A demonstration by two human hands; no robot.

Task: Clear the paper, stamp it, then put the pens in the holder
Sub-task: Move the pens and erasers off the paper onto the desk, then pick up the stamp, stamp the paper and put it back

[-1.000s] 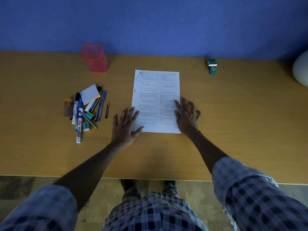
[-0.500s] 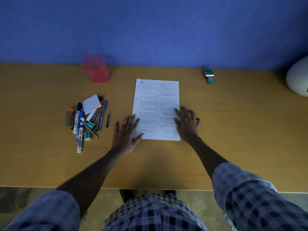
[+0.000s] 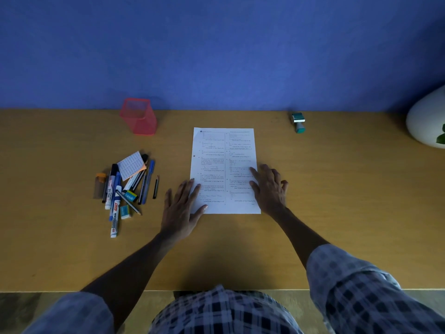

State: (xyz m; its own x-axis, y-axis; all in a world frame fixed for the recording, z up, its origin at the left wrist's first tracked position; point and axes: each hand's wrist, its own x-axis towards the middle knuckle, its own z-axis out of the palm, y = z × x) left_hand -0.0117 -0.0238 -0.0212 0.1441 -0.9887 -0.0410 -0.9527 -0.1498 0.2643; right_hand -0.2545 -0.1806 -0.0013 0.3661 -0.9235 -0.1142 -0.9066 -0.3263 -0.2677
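Head view: flat white printed paper (image 3: 216,165), two text columns.

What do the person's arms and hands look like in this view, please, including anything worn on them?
Both arms wear a plaid shirt in pale blue-grey and dark navy checks, its sleeves pushed up so the forearms are bare. The left hand and right hand are bare too: no gloves, and no rings, watch or bracelets are visible.

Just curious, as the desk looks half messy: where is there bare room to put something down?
Bare wood lies between the paper and the stamp, on toward the white pot, and along the near edge by the arms. It is crowded left of the paper: the pile of pens and markers sits below the pink holder. Both hands, left hand and right hand, rest flat at the paper's lower corners.
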